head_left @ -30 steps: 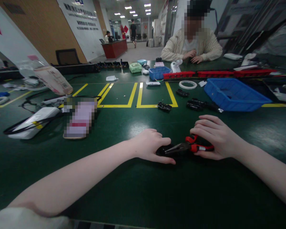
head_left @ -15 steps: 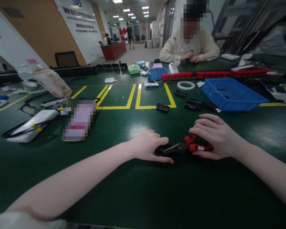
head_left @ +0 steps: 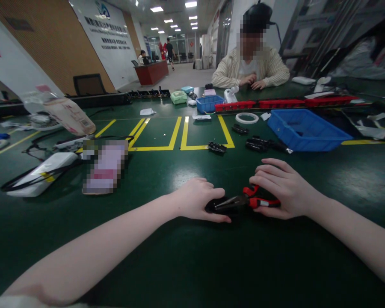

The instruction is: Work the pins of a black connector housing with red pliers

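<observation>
Walking off past the red desk (head_left: pixel 152 73), a far person (head_left: pixel 170 50) shows smaller than a second ago. Everything on the table (head_left: pixel 167 261) sits slightly lower and further left in view, together, so the camera seems to have tipped; more of the seated co-worker's cap (head_left: pixel 258 12) shows.

Both hands keep much the same pose. The right hand (head_left: pixel 285 190) is curled round the red grips of the pliers (head_left: pixel 243 199), which stand somewhat spread. The left hand (head_left: pixel 194 200) has thumb and forefinger parted around a dark piece (head_left: pixel 210 206); how firmly it is held cannot be told against the dark table. The pliers lie between the hands, near the front of the table, their nose pointing left over that piece; whether it touches is unclear.

Beyond, the black parts (head_left: pixel 217 147), blue bin (head_left: pixel 311 142) and phone (head_left: pixel 105 167) have kept their places.
</observation>
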The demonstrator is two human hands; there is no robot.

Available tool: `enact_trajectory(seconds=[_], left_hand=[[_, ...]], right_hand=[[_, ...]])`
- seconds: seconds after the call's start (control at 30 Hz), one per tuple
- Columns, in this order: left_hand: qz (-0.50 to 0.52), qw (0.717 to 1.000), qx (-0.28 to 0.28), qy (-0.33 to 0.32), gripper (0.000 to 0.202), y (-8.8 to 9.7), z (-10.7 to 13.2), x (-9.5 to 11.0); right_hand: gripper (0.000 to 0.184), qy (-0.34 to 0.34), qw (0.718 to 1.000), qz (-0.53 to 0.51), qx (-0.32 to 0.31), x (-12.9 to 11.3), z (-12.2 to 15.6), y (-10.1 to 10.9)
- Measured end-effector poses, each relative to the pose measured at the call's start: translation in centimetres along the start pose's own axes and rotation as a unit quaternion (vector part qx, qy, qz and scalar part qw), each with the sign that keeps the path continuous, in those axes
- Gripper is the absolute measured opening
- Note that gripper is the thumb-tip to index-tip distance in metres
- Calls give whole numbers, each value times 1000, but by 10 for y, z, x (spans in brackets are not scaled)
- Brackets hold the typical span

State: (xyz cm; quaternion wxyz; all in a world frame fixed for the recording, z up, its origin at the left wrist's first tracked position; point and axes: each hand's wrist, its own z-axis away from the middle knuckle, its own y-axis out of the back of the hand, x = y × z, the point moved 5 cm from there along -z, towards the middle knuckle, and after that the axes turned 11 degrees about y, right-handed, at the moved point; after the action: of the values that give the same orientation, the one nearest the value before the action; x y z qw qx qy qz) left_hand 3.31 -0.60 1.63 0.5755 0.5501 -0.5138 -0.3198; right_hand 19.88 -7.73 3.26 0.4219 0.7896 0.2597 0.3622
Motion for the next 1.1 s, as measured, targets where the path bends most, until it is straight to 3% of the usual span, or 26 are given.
enact_trajectory(seconds=[0.77, 1.1], left_hand=[[21, 999, -22, 20, 46, -1, -2, -2], [24, 999, 6, 26, 43, 3, -1, -2]], right_hand=[[36, -5, 1000, 12, -15, 8, 1, 4], [42, 24, 995, 70, 61, 7, 2, 20]])
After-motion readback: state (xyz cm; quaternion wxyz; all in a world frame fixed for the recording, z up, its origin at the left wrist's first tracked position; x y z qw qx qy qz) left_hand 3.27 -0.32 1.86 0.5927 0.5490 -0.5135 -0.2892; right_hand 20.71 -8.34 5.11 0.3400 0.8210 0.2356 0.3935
